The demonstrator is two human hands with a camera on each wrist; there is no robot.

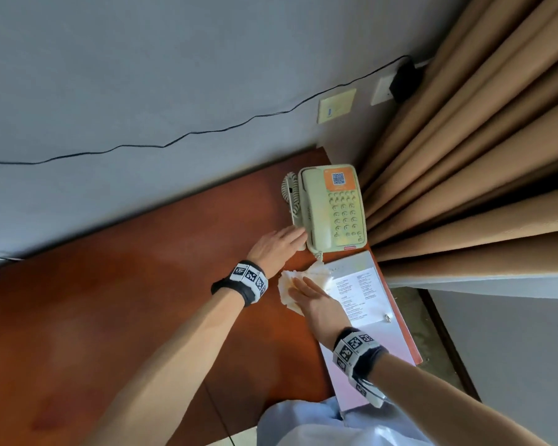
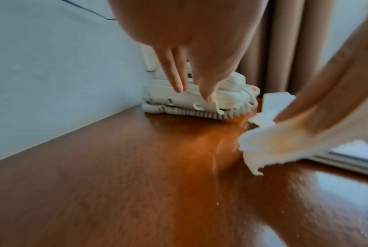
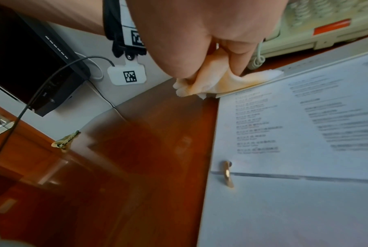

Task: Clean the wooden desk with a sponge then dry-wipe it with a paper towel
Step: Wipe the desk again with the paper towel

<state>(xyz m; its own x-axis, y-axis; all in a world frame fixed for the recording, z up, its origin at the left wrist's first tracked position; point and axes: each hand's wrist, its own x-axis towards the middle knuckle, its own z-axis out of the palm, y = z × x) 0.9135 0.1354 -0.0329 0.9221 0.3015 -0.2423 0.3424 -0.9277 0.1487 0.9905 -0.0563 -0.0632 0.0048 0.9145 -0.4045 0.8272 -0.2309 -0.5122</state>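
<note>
The reddish wooden desk (image 1: 142, 300) (image 2: 136, 183) (image 3: 157, 150) runs along a grey wall. My right hand (image 1: 306, 289) (image 2: 318, 107) (image 3: 210, 55) presses a crumpled white paper towel (image 1: 285, 278) (image 2: 269, 145) (image 3: 221, 81) flat onto the desk, at the corner of an open binder. The towel bunches up under the fingers. My left hand (image 1: 295, 236) (image 2: 191, 80) reaches forward, its straight fingers touching the left side of a cream telephone (image 1: 332, 207) (image 2: 162, 98) (image 3: 326, 30). No sponge is in view.
An open binder (image 1: 361, 297) (image 3: 295, 150) with a printed sheet lies along the desk's right edge, just in front of the telephone. Tan curtains (image 1: 464, 156) hang right of the desk. A black cable (image 1: 174, 140) crosses the wall. A dark screen (image 3: 30, 66) stands farther left.
</note>
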